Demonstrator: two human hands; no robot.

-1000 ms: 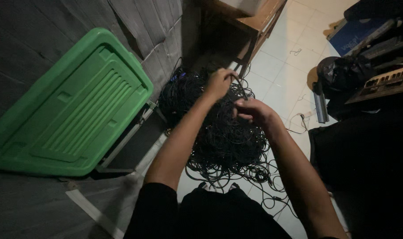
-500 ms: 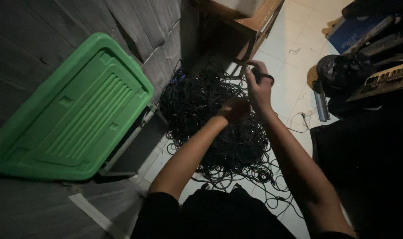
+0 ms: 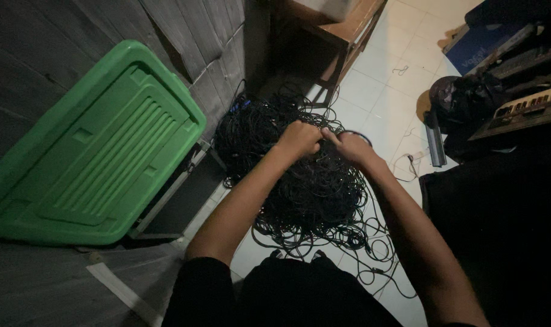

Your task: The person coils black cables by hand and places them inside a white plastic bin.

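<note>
You are looking straight down at a big tangled heap of black cables (image 3: 299, 181) that is lying on the pale tiled floor (image 3: 378, 91), just in front of your knees. Both of your hands are working at the top of that heap, close together and almost touching each other.

Your left hand (image 3: 299, 138) is curled into a loose fist, its fingers closing on a few strands of cable near the far side of the pile. Your right hand (image 3: 353, 147) is sitting just beside it, fingers bent and pinching cable too, with a thin loop arching over its knuckles. The light is dim, so you cannot tell exactly which strands each hand is gripping.

The heap is spreading outward in loose loops, some of them trailing toward you along the floor and ending in small plugs near your lap.

To your left, a large green plastic lid (image 3: 99, 151) is leaning at a tilt against a dark plank wall (image 3: 190, 36), its ribbed underside facing you. Between it and the cables, a flat dark case with a metal edge (image 3: 178, 200) is lying on the floor, touching the green lid's lower corner.

Beyond the pile, a wooden table leg and frame (image 3: 342, 42) is standing on the tiles. To your right, well apart from the cables, a keyboard instrument (image 3: 530, 106) is resting beside dark bundled gear (image 3: 463, 100), and a blue flat box (image 3: 478, 45) is lying farther back.
</note>
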